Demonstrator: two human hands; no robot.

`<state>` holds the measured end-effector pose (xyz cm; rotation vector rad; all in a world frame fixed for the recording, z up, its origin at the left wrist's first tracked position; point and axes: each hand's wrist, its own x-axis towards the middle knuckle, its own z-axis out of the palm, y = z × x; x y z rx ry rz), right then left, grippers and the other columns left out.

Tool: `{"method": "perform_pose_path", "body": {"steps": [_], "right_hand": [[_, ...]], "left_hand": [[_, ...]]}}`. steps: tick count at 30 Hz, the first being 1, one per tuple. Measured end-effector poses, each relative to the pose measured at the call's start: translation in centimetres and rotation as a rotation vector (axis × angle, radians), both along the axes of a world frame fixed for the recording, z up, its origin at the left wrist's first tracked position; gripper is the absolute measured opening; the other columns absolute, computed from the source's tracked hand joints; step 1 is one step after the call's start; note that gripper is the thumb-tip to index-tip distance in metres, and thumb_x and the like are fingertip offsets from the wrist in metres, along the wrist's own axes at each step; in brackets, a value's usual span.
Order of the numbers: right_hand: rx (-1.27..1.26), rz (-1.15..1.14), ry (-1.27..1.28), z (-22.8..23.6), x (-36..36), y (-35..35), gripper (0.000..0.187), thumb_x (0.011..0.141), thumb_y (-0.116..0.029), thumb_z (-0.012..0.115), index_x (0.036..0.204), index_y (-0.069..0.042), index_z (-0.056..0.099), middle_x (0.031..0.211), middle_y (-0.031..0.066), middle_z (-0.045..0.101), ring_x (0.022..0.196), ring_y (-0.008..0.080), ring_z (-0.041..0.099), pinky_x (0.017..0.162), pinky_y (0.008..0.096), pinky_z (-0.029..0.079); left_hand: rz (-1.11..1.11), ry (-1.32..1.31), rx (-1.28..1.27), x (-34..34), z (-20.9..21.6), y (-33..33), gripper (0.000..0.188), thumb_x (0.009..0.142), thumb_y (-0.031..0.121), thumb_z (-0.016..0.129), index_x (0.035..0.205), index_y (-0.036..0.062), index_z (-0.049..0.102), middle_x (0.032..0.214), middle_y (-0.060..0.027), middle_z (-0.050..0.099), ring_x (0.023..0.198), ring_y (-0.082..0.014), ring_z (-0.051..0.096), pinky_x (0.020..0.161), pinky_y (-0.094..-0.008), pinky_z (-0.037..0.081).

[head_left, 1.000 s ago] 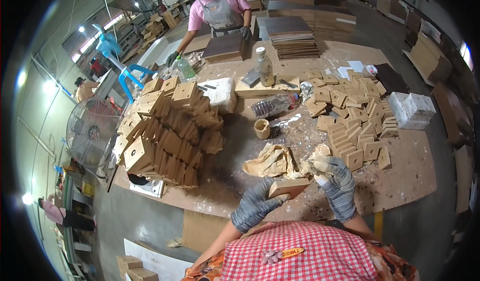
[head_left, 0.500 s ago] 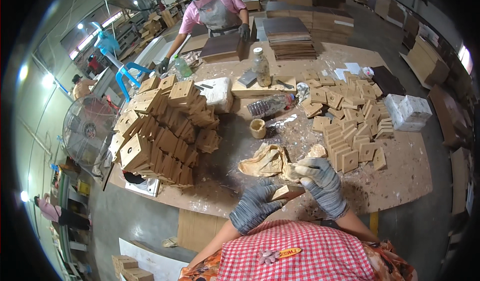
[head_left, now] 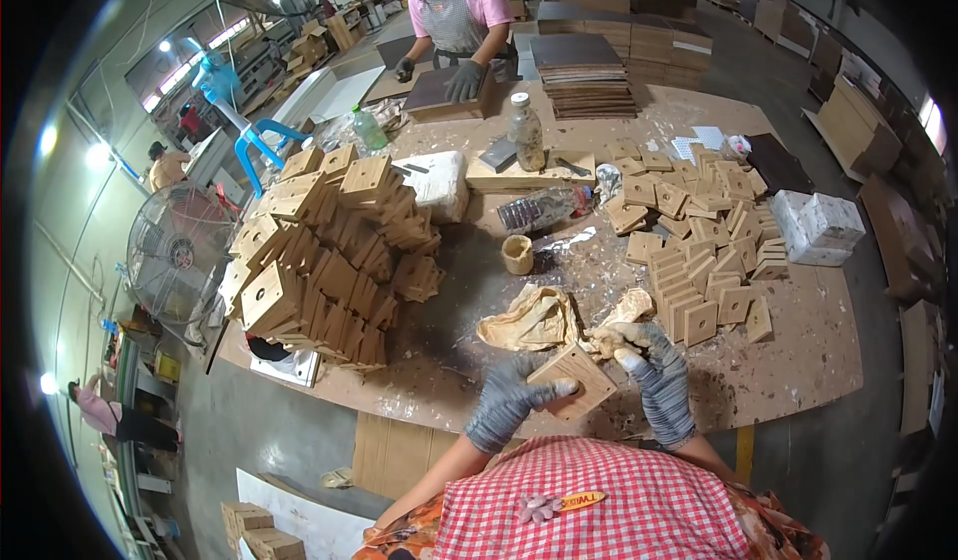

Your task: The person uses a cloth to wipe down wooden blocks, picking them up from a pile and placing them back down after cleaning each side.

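Note:
My left hand (head_left: 507, 398), in a grey knit glove, grips a square wooden block (head_left: 576, 384) by its left side. The block is tilted so that its broad face, with small holes near its edges, shows. My right hand (head_left: 654, 375), gloved the same way, is apart from the block on its right. Its fingers are curled together beside a crumpled yellowish cloth (head_left: 627, 309); whether they pinch something small is hidden. A second crumpled cloth (head_left: 529, 320) lies on the worktable (head_left: 449, 390) beyond my left hand.
A tall stack of wooden blocks (head_left: 319, 261) stands on the left, and more blocks (head_left: 699, 251) lie piled on the right. Between them are a small cup (head_left: 517, 255), a lying plastic bottle (head_left: 544, 211) and an upright jar (head_left: 526, 133). Across the table, a co-worker (head_left: 459, 21) handles dark panels.
The block in my left hand has turned from edge-on to showing its broad face. My right hand has shifted slightly right and down. The co-worker's hands have come together over the panel.

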<state>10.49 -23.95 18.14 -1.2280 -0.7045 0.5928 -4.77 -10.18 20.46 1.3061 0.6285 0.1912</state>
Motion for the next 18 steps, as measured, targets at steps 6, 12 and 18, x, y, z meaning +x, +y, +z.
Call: {"method": "perform_pose_path", "body": {"steps": [6,12,18], "right_hand": [[-0.197,-0.039,0.276,-0.1,-0.2,-0.4,0.032,0.087,-0.015,0.061,0.114,0.001,0.058,0.106,0.008,0.061,0.097,0.0144,0.057,0.087,0.0261,0.047],[-0.161,-0.077,0.138,-0.7,-0.1,-0.4,0.029,0.088,-0.01,0.059,0.115,0.0,0.058,0.11,0.008,0.06,0.101,0.0138,0.056,0.087,0.0263,0.046],[-0.124,-0.077,0.027,-0.5,-0.4,0.2,0.027,0.086,-0.007,0.06,0.112,0.0,0.058,0.109,0.0077,0.061,0.1,0.0144,0.056,0.089,0.0269,0.046]], "left_hand": [[0.092,0.035,-0.682,0.4,-2.9,-0.3,0.044,0.083,0.027,0.067,0.117,0.0007,0.055,0.097,-0.007,0.063,0.082,-0.0148,0.063,0.061,-0.0234,0.053],[0.048,-0.243,-1.14,0.1,-3.6,-0.5,0.055,0.093,0.038,0.047,0.133,0.0009,0.037,0.127,-0.0222,0.048,0.111,-0.0338,0.054,0.076,-0.045,0.057],[-0.024,-0.351,-1.205,0.6,-4.9,-0.5,0.061,0.092,0.045,0.043,0.136,0.0038,0.034,0.13,-0.0203,0.046,0.108,-0.0354,0.055,0.085,-0.0496,0.052]]}}
